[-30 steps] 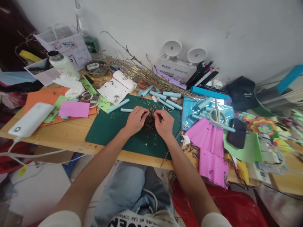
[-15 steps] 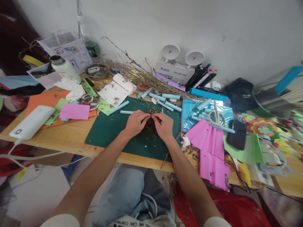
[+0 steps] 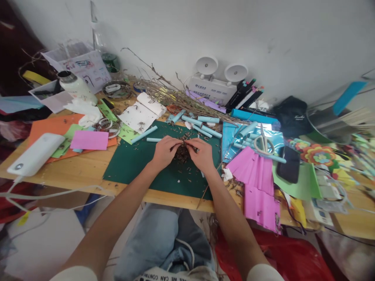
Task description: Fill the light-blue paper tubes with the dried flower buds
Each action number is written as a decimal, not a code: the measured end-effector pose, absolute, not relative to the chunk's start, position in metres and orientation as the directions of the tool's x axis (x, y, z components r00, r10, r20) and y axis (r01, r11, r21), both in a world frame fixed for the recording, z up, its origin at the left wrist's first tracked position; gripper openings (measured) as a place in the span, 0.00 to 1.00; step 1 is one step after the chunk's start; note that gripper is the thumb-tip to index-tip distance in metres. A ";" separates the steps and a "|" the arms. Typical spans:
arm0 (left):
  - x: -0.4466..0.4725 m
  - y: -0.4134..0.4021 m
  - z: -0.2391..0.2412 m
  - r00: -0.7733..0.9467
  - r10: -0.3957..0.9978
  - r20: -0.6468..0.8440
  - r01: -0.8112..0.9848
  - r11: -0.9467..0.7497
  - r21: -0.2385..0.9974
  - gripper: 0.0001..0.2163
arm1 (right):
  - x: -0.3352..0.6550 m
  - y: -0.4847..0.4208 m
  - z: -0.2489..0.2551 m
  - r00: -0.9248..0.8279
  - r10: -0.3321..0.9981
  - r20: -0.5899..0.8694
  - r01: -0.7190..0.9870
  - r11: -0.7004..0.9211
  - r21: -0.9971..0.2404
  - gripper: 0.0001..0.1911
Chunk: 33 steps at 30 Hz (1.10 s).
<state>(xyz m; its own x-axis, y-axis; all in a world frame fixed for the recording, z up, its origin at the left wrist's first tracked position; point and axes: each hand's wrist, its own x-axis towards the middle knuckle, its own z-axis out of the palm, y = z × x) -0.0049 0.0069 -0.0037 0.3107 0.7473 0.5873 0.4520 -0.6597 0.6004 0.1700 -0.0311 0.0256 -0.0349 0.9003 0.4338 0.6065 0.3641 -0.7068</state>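
Observation:
Over a pile of brown, dry leaf crumbs (image 3: 182,155), my left hand (image 3: 166,151) pinches its thumb and fingers together. Facing it from the right, my right hand (image 3: 201,152) is closed in a similar pinch. The two sets of fingertips are close to each other; whatever small piece is between them is too small to make out. Beneath lies a dark green mat (image 3: 129,166) strewn with more crumbs. A pale blue paper tube (image 3: 154,139) lies just beyond my left hand, and several more tubes (image 3: 209,119) lie behind the pile.
Dry twigs (image 3: 175,95) lie along the wall before a white twin-lamp box (image 3: 212,88). To the right are scissors (image 3: 264,144), pink crepe paper (image 3: 258,171) and a phone (image 3: 288,164). A white power bank (image 3: 36,154) and an open bottle (image 3: 76,88) stand left.
My fingertips have drawn slightly apart above the pile, both hands still pinched. The whole view has shifted a little, with the table's things now slightly further left.

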 end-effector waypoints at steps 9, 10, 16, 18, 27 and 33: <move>-0.004 0.003 -0.003 0.327 0.820 0.470 0.487 -0.572 0.660 0.09 | 0.166 -0.031 0.016 -0.108 0.873 0.475 0.673 0.416 -0.611 0.11; -0.004 0.003 -0.003 0.333 0.815 0.474 0.489 -0.579 0.653 0.09 | 0.166 -0.031 0.015 -0.115 0.870 0.479 0.687 0.418 -0.595 0.12; -0.005 0.003 0.002 0.376 0.762 0.527 0.519 -0.644 0.561 0.10 | 0.169 -0.034 0.023 -0.068 0.892 0.448 0.768 0.333 -0.547 0.12; -0.006 0.004 0.004 0.400 0.744 0.535 0.524 -0.665 0.532 0.11 | 0.173 -0.034 0.026 -0.074 0.913 0.402 0.790 0.300 -0.535 0.14; -0.006 0.006 -0.001 0.558 0.688 0.463 0.566 -0.724 0.394 0.13 | 0.181 -0.029 0.018 -0.144 0.947 0.287 0.814 0.278 -0.510 0.07; -0.003 0.007 -0.005 0.511 0.700 0.499 0.554 -0.712 0.431 0.10 | 0.178 -0.028 0.019 -0.005 0.903 0.430 0.711 0.306 -0.633 0.07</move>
